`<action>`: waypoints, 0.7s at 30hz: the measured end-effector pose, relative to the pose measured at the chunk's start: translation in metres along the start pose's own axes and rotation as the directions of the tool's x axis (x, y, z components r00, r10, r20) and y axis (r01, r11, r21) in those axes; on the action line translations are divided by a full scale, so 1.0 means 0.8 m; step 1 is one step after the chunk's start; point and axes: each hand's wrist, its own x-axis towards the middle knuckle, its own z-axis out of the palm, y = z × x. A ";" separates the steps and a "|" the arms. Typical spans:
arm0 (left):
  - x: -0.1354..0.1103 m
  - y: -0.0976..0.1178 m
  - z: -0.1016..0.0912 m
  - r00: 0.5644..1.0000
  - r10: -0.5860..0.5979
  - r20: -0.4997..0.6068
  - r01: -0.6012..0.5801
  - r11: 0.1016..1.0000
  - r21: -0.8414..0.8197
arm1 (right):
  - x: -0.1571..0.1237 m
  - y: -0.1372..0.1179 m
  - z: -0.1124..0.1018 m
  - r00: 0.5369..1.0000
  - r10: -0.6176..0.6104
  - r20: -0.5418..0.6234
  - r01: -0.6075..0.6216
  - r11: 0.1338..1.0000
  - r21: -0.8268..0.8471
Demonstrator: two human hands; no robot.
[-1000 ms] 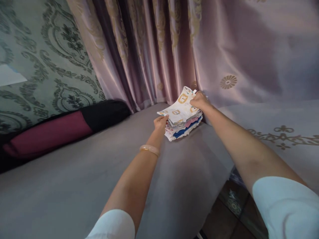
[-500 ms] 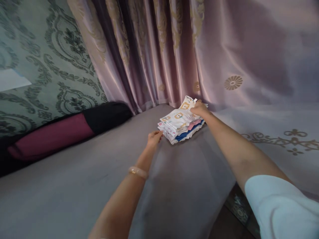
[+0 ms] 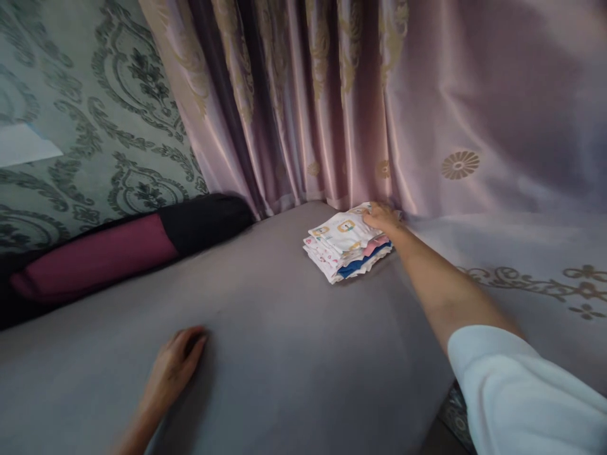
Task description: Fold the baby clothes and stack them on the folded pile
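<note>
A stack of folded cloth garments [image 3: 348,243] lies on the grey sheet near the foot of the curtain. Its top piece is white with yellow and blue prints; pink, blue and white layers show along the side. On the far right corner of the top garment rests my right hand [image 3: 383,218], palm down. Its fingers lie over the cloth, and their far tips are hard to make out. Well to the left and nearer to me, my left hand [image 3: 177,361] is over the sheet, apart from the stack. Its fingers are loosely bent, the thumb stands apart from them, and nothing shows in it.
The grey sheet [image 3: 265,303] covers the bed surface under the stack. A black and magenta bolster [image 3: 109,253] runs along the patterned wall. Purple curtains [image 3: 303,114] hang behind the stack, and pale cloth with a gold pattern [image 3: 545,278] spreads at the right.
My left hand has left the stack's near left edge and moved toward me and left. The raised far part of the top garment now lies lower, under my right hand.
</note>
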 end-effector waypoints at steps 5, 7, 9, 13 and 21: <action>-0.066 -0.039 -0.019 0.990 0.077 -0.120 -0.047 0.971 0.236 | 0.003 0.013 0.022 0.984 0.114 0.136 -0.123 0.991 0.057; -0.076 -0.038 -0.016 0.990 0.092 -0.112 -0.054 0.952 0.301 | 0.001 0.017 0.025 0.975 0.152 0.163 -0.166 0.983 0.079; -0.078 -0.033 -0.013 0.990 0.095 -0.104 -0.051 0.932 0.360 | 0.000 0.020 0.025 0.977 0.152 0.150 -0.166 0.982 0.087; -0.075 -0.024 -0.011 0.987 0.108 -0.118 -0.053 0.917 0.396 | -0.002 0.015 0.015 0.984 0.103 0.149 -0.117 0.989 0.088; -0.076 -0.021 -0.011 0.987 0.113 -0.118 -0.055 0.909 0.412 | -0.046 -0.060 0.013 0.984 -0.135 0.118 0.123 0.987 0.101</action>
